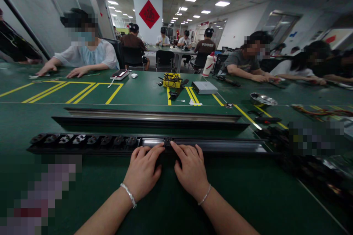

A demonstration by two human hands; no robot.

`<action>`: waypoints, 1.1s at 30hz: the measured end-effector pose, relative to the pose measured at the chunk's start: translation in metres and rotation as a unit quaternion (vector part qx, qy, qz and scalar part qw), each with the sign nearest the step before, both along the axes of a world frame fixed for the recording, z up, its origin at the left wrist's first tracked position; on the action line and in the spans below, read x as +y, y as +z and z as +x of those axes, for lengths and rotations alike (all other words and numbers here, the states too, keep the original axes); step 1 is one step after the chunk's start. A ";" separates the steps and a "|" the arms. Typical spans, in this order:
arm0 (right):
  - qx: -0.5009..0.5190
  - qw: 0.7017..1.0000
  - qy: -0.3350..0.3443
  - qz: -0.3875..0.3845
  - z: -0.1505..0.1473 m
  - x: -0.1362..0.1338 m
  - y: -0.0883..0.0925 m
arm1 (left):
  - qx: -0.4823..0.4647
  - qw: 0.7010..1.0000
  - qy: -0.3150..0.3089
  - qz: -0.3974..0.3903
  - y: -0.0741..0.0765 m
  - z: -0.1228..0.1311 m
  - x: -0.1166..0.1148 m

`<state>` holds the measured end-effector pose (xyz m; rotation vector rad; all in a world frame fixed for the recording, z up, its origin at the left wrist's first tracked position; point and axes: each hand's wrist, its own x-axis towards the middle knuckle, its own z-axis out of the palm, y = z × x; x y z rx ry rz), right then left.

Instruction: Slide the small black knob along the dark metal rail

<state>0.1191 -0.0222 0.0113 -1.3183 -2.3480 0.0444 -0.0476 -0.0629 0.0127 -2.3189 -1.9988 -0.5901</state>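
A long black power-strip rail (220, 146) lies across the green table in front of me, with several black socket modules (82, 140) seated along its left half. My left hand (143, 170) and my right hand (190, 169) rest side by side at the rail's near edge. Their fingers are curled, and the fingertips of both press on one small black module (167, 141) in the middle of the rail. A second, empty rail (149, 118) lies parallel just beyond the first.
Black parts (271, 134) are piled at the right. Farther off stand a yellow box of cables (172, 80), a grey box (204, 87) and a metal bowl (263, 99). Other people work at the far side and at tables behind.
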 end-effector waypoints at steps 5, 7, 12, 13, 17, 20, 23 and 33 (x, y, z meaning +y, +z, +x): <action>0.011 1.000 0.000 -0.006 0.000 0.000 0.001 | 0.005 1.000 -0.001 -0.003 0.000 0.001 -0.001; 0.014 1.000 0.000 -0.012 0.000 0.000 0.002 | 0.003 1.000 0.002 0.002 0.000 0.002 -0.001; 0.037 0.999 0.003 -0.031 0.000 0.000 0.002 | -0.005 1.000 0.026 0.007 -0.001 0.006 -0.001; 0.040 0.999 0.002 -0.032 -0.001 0.000 0.003 | -0.003 1.000 0.029 0.005 -0.001 0.006 -0.001; 0.041 0.999 -0.002 -0.031 -0.001 -0.001 0.003 | 0.003 0.999 0.033 -0.005 0.000 0.007 0.000; 0.036 0.999 -0.006 -0.022 -0.001 -0.001 0.002 | 0.007 0.999 0.034 -0.011 0.001 0.006 0.000; 0.040 0.999 -0.003 -0.016 -0.001 0.000 0.000 | 0.013 0.999 0.038 -0.015 0.001 0.007 0.000; 0.076 0.997 0.013 -0.026 0.001 0.002 -0.006 | 0.026 0.998 0.044 -0.020 0.002 0.010 0.001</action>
